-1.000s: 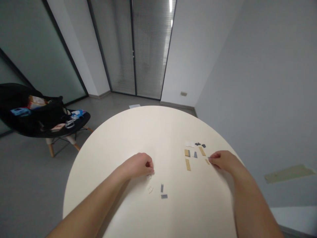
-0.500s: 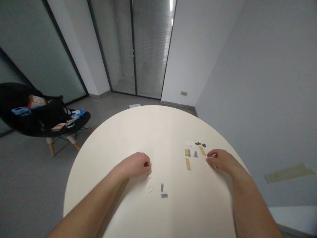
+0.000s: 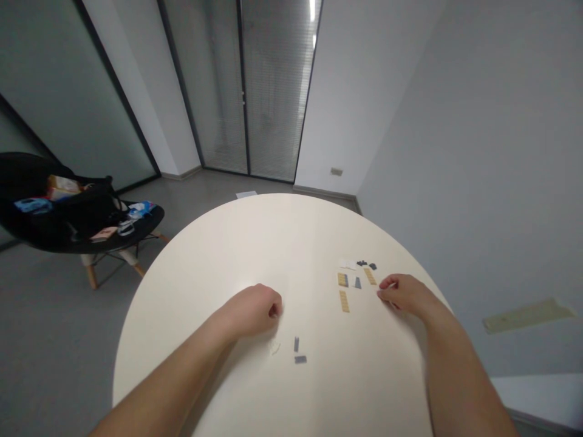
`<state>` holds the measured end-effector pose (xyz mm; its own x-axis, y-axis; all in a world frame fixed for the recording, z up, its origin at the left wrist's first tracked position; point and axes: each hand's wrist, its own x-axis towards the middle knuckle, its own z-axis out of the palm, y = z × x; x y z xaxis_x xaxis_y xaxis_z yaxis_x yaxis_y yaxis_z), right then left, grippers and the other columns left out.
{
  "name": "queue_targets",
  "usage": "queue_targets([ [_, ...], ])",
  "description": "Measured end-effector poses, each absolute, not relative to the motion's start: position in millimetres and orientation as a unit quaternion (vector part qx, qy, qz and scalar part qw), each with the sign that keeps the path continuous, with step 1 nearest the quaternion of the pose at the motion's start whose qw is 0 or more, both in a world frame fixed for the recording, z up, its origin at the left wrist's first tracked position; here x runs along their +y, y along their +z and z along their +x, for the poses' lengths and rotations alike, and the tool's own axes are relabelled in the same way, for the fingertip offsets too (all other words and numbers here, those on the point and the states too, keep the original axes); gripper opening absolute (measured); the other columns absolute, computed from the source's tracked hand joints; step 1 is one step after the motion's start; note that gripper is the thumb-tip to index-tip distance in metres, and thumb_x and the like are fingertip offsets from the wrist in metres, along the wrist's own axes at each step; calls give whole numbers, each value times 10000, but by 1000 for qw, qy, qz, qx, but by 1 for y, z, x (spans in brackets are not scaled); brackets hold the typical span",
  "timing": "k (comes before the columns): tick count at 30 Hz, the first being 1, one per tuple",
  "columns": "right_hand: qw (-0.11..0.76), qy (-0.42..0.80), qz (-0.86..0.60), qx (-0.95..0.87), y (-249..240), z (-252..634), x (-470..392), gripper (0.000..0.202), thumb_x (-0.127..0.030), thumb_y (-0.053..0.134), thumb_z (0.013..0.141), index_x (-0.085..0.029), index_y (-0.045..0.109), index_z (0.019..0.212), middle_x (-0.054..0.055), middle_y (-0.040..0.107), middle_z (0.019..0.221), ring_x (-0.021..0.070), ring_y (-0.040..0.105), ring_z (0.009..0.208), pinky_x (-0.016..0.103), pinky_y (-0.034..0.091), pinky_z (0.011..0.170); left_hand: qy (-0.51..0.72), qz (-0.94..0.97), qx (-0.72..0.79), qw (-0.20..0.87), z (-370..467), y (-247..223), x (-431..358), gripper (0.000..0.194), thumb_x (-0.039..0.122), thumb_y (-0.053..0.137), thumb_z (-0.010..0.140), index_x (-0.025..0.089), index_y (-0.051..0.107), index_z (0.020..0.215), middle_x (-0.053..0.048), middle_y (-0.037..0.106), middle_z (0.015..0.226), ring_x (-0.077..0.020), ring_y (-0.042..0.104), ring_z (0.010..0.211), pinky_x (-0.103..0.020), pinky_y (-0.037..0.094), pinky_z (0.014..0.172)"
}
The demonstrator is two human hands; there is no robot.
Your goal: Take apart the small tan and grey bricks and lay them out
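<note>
My left hand is over the table left of centre, its fingers curled closed. What they hold, if anything, is hidden. Small white pieces lie just below it, with two grey building-block plates to their right. At the right, my right hand rests low with thumb and fingertips drawn close together; any piece in that pinch is too small to make out. Closest to those fingertips is a tan plate. Another tan plate lies farther left, below a tan-and-grey group and a grey-white piece.
White pieces and small dark pieces lie behind the plates on the round table. A black chair holding a bag and packets stands at left. Walls and a glass door surround the table.
My left hand has shifted slightly right and down, and a white piece seen under its fingers is out of sight now. My right hand has barely moved; its fingertips look a little closer together.
</note>
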<state>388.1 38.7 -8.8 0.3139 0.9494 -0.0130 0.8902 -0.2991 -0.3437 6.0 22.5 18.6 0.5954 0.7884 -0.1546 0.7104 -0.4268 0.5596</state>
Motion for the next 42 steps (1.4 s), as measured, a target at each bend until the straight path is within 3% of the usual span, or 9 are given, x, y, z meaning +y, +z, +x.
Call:
queue_targets([
  [3, 91, 126, -812, -563, 2, 383, 39, 167, -362, 680, 648, -207, 709, 705, 35, 668, 646, 165, 588, 566, 263, 386, 528, 78, 844, 452, 279, 10, 18, 23, 230, 90, 482, 625, 192, 686, 657, -37, 668, 656, -154, 536, 572, -245, 315, 532],
  [7, 154, 33, -799, -581, 14, 366, 40, 219, -397, 588, 757, -215, 702, 799, 36, 671, 703, 173, 592, 634, 273, 386, 569, 130, 824, 446, 325, 15, 14, 25, 210, 135, 501, 653, 187, 695, 714, -23, 673, 692, -149, 560, 609, -237, 358, 563],
  [12, 277, 46, -642, -714, 19, 317, 31, 229, -388, 559, 826, -195, 681, 847, 22, 644, 685, 135, 553, 592, 258, 411, 608, 237, 729, 449, 458, 25, 1, 29, 137, 224, 583, 706, 155, 684, 766, -8, 621, 653, -126, 537, 597, -225, 377, 558],
  [19, 287, 106, -440, -844, 10, 240, 9, 295, -373, 647, 823, -204, 637, 1065, 9, 618, 734, 109, 509, 583, 239, 409, 585, 339, 563, 378, 652, 26, -11, 40, 264, 313, 730, 695, 148, 580, 836, 36, 568, 572, -85, 492, 516, -211, 361, 528],
  [24, 296, 110, -417, -852, 1, 223, 5, 239, -300, 644, 827, -216, 631, 1051, 7, 612, 748, 115, 519, 620, 240, 411, 589, 346, 547, 377, 663, 26, -10, 40, 289, 324, 764, 680, 141, 569, 790, 42, 562, 532, -78, 493, 501, -199, 346, 507],
  [31, 372, 91, -371, -846, 2, 217, 5, 112, -199, 593, 850, -201, 624, 958, 27, 642, 771, 128, 535, 672, 254, 444, 631, 347, 546, 382, 661, 27, -8, 38, 287, 318, 778, 671, 133, 574, 754, 22, 597, 568, -72, 509, 521, -191, 349, 519],
  [42, 396, 112, -376, -830, 3, 219, 6, 145, -152, 593, 817, -199, 620, 951, 33, 648, 804, 115, 548, 634, 247, 483, 613, 354, 527, 354, 687, 30, -9, 39, 269, 270, 781, 665, 126, 580, 772, 28, 586, 580, -64, 495, 534, -195, 351, 544],
])
